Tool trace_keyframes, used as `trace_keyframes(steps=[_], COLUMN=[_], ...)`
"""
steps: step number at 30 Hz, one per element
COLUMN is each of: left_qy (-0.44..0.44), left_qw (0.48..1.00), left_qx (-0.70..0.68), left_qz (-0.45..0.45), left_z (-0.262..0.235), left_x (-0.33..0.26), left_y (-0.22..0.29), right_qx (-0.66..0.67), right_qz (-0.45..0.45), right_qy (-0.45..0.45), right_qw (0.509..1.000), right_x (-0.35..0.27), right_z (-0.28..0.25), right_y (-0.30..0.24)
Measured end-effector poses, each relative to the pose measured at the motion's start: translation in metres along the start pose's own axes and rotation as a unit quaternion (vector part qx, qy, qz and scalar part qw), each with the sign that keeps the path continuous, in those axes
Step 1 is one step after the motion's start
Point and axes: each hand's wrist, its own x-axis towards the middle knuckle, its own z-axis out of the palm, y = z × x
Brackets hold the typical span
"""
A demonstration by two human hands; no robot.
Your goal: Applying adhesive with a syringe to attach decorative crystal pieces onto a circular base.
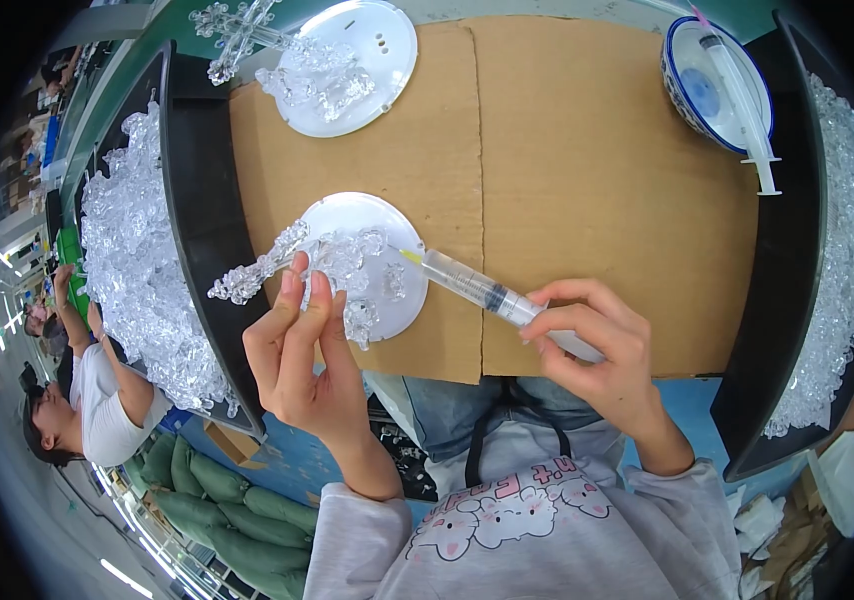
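My left hand [305,365] pinches a clear plastic ornament piece at the near left of a white round plate [409,305]. The fingertips partly hide the piece. A knobbly clear branch [252,275] sticks out to the left past them. More clear pieces [347,255] lie on the plate. My right hand [602,345] is closed around the plunger end of a syringe [462,282] holding clear liquid. The syringe's yellow tip points left, close to the clear pieces; whether it touches them I cannot tell.
A second white plate [395,50] with clear pieces stands farther back on the cardboard [587,180]. A blue-rimmed bowl [680,92] holds another syringe [744,105]. Black bins [202,190] [795,210] of clear plastic parts flank the cardboard. Another person [112,390] sits at far left.
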Motion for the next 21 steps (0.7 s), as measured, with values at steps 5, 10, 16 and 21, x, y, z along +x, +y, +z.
trace_keyframes(steps=[5,10,16,21], left_qy=[0.006,0.012,0.018,0.005], left_qw=[1.000,0.999,0.998,0.997], left_qx=[-0.001,-0.035,-0.057,-0.075], left_qz=[0.003,0.027,0.000,-0.030], left_z=[0.001,0.007,0.009,0.004], left_x=[0.001,-0.003,-0.003,-0.007], left_y=[-0.001,-0.011,-0.011,-0.008], right_qx=[0.013,0.015,0.022,0.031], right_qz=[-0.009,0.001,0.000,0.007], right_qy=[0.002,0.036,0.015,-0.020], right_qw=[1.000,0.999,1.000,0.999], right_x=[-0.001,-0.002,0.001,0.001], right_z=[-0.006,-0.016,-0.019,-0.016], right_y=[-0.002,-0.005,-0.008,-0.011])
